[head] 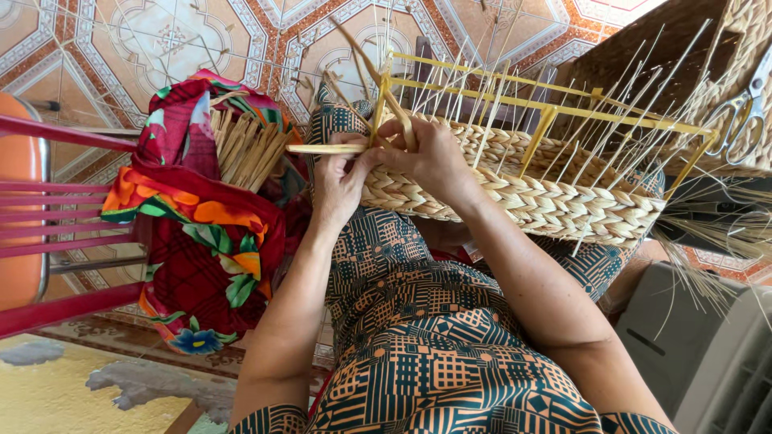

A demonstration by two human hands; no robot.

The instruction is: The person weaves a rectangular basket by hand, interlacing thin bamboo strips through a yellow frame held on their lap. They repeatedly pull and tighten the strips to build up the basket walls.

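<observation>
Weaving is what I see my hands doing: my left hand (336,178) pinches a flat straw strip (322,149) that runs out sideways past it, and my right hand (430,157) is clenched on the same strand where it bends around a yellow frame post (381,100) at the basket's near corner. The basket (523,193) rests on my lap just beyond both hands. I judge it partly done: several braided rows already wrap the lower wall beyond my right hand, while the upper yellow frame and the thin upright stakes (563,104) above those rows stand bare. A bundle of spare straw (245,149) lies in a flowered cloth (201,241) beside my left hand. Scissors (744,120) hang far past my right.
</observation>
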